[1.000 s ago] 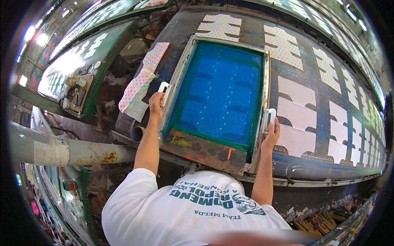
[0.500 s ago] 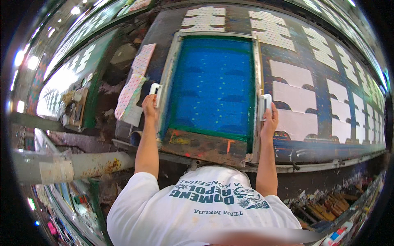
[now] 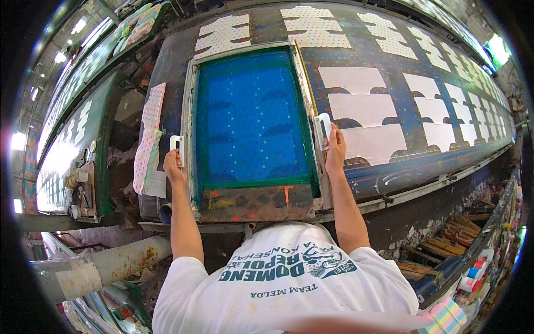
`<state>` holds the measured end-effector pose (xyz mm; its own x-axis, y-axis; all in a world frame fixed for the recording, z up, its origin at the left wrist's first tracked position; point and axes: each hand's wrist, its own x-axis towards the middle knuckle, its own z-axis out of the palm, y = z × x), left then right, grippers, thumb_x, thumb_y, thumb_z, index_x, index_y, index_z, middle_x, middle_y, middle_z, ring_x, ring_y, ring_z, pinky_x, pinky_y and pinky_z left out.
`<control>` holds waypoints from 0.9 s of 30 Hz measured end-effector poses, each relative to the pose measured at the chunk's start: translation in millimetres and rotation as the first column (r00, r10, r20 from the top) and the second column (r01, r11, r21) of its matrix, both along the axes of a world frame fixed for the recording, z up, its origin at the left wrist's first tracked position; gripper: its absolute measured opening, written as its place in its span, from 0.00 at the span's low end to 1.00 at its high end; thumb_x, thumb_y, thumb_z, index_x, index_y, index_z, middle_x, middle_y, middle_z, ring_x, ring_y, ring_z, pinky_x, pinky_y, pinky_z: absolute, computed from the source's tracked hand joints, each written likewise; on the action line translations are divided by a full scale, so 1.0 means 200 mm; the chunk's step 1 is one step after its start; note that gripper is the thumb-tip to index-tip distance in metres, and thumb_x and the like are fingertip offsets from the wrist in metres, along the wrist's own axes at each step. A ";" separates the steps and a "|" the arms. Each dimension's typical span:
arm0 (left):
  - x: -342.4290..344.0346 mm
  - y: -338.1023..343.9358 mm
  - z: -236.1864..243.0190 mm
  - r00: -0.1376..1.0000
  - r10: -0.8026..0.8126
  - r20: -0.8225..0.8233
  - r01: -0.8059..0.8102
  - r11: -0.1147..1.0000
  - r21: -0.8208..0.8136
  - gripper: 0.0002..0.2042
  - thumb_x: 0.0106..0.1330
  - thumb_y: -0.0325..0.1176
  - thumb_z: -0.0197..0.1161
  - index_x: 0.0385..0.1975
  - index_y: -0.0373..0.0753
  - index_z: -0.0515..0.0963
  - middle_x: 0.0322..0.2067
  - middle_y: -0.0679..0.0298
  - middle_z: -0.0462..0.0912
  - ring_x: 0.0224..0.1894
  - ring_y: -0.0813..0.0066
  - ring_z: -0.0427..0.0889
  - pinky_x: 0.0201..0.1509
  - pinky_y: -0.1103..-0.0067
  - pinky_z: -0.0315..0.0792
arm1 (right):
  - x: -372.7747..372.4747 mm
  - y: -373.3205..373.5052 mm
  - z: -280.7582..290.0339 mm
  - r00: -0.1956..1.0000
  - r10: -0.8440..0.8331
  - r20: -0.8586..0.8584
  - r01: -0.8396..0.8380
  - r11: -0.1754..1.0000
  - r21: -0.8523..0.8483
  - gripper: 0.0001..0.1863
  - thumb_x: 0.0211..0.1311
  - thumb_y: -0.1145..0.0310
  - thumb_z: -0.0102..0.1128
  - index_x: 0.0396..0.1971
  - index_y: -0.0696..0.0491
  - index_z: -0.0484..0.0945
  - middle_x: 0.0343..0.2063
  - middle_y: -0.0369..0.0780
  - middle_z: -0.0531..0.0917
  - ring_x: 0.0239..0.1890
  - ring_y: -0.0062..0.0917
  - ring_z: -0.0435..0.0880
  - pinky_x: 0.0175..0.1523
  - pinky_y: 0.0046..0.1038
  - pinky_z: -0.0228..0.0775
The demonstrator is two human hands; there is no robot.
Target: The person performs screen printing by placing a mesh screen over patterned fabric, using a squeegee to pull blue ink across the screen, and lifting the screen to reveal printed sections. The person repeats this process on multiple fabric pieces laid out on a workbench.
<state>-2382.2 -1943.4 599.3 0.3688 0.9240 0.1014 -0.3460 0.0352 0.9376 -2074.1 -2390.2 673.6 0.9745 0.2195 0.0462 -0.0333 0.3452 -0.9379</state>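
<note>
- Head view: blue-mesh printing screen (image 3: 250, 117) over the worktop (image 3: 172, 67).
- Left hand (image 3: 174, 167) clasps the screen's left handle (image 3: 177, 138), right hand (image 3: 336, 149) its right handle (image 3: 319, 131) — opposite sides, probably for level control.
- Pale fabric panels (image 3: 367, 108) right of the screen, spaced presumably for clearance.

Shows at lower left a thick grey pipe (image 3: 130, 261), rust-spotted and wrapped with a pale patch (image 3: 80, 281). Shows above it a green-edged table (image 3: 100, 114) with small clutter (image 3: 84, 186) near its closer end. Includes folded pastel cloths (image 3: 142, 25) at upper left, jumbled wooden slats (image 3: 459, 236) at lower right, and a pastel checked cloth (image 3: 448, 315) nearer the bottom edge.
</note>
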 end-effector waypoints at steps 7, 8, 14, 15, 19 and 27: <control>0.00 -0.02 0.03 0.993 0.036 -0.112 -0.026 0.996 0.084 0.12 0.72 0.32 0.60 0.50 0.33 0.80 0.28 0.74 0.70 0.25 0.87 0.62 0.30 0.86 0.57 | 0.01 0.01 -0.01 1.000 -0.003 0.005 0.003 1.000 -0.001 0.23 0.82 0.60 0.51 0.66 0.58 0.72 0.35 0.30 0.74 0.31 0.13 0.69 0.37 0.18 0.63; 0.00 -0.02 0.03 0.994 0.038 -0.100 -0.029 0.995 0.090 0.13 0.72 0.32 0.60 0.51 0.34 0.79 0.28 0.73 0.70 0.26 0.87 0.62 0.30 0.86 0.57 | 0.01 0.00 -0.02 0.999 0.016 0.044 -0.016 1.000 0.014 0.23 0.82 0.60 0.51 0.66 0.58 0.72 0.35 0.30 0.74 0.31 0.13 0.69 0.37 0.18 0.63; 0.01 -0.02 0.01 0.997 0.054 -0.053 -0.054 0.999 0.007 0.19 0.71 0.31 0.60 0.61 0.35 0.75 0.33 0.71 0.72 0.28 0.86 0.65 0.32 0.85 0.60 | 0.01 0.00 -0.04 0.997 0.008 0.070 -0.009 1.000 0.011 0.22 0.81 0.60 0.52 0.66 0.58 0.73 0.32 0.30 0.74 0.30 0.12 0.70 0.37 0.18 0.64; 0.01 -0.02 0.01 0.994 0.057 -0.088 -0.057 0.998 0.003 0.20 0.70 0.31 0.60 0.62 0.35 0.75 0.34 0.69 0.74 0.29 0.85 0.66 0.33 0.85 0.61 | 0.01 0.00 -0.03 0.998 0.005 0.065 -0.005 1.000 0.003 0.22 0.81 0.60 0.52 0.66 0.58 0.73 0.32 0.31 0.75 0.30 0.12 0.70 0.37 0.18 0.64; 0.03 -0.01 0.03 0.954 0.160 -0.255 -0.146 0.987 0.073 0.24 0.70 0.30 0.60 0.65 0.34 0.73 0.43 0.65 0.78 0.34 0.82 0.71 0.38 0.84 0.66 | 0.01 -0.01 -0.03 0.998 0.001 0.056 0.001 0.999 -0.035 0.21 0.80 0.61 0.55 0.63 0.56 0.75 0.30 0.30 0.77 0.29 0.10 0.70 0.33 0.17 0.61; 0.04 0.01 -0.02 0.968 0.153 -0.197 -0.137 0.986 0.093 0.21 0.71 0.29 0.58 0.64 0.34 0.76 0.48 0.64 0.80 0.39 0.79 0.75 0.46 0.80 0.72 | -0.02 -0.10 -0.06 0.999 -0.028 -0.030 0.026 0.997 -0.067 0.17 0.75 0.69 0.59 0.59 0.56 0.78 0.36 0.34 0.83 0.27 0.13 0.71 0.33 0.17 0.64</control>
<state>-2374.6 -1941.4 595.7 0.2516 0.9613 0.1125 -0.1440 -0.0777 0.9865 -2077.3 -2411.1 661.3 0.9808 0.1950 0.0026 -0.0538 0.2833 -0.9575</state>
